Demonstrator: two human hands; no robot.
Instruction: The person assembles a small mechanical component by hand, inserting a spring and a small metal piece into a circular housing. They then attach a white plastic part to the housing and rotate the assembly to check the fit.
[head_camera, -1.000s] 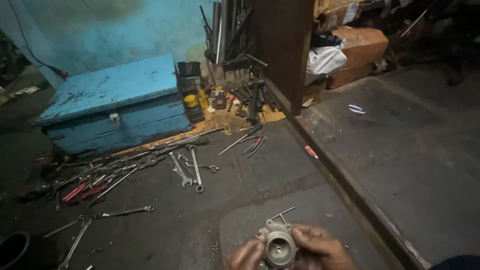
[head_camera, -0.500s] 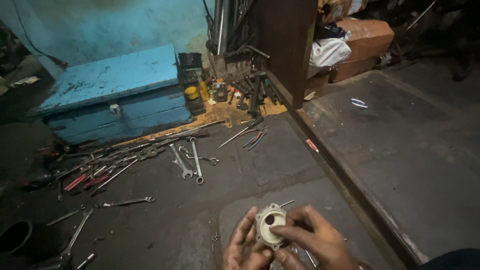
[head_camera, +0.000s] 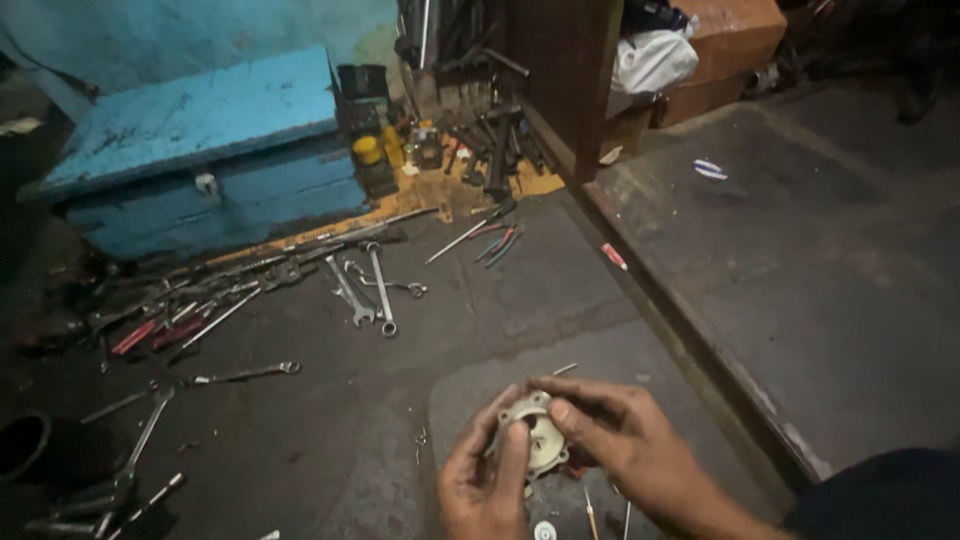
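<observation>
Both of my hands hold a small round pale metal part low in the middle of the head view, just above the dark floor. My left hand grips it from the left, thumb laid across its face. My right hand covers its right side, fingers curled over the top edge. A small white disc and thin metal pins lie on the floor right under my hands.
Several spanners and screwdrivers lie scattered on the floor to the left. A blue wooden toolbox stands at the back left. A raised concrete step runs along the right, with a brown post and boxes behind.
The part has tilted in my hands and my left thumb now lies across its face. The view has shifted slightly, so my hands sit higher in the frame.
</observation>
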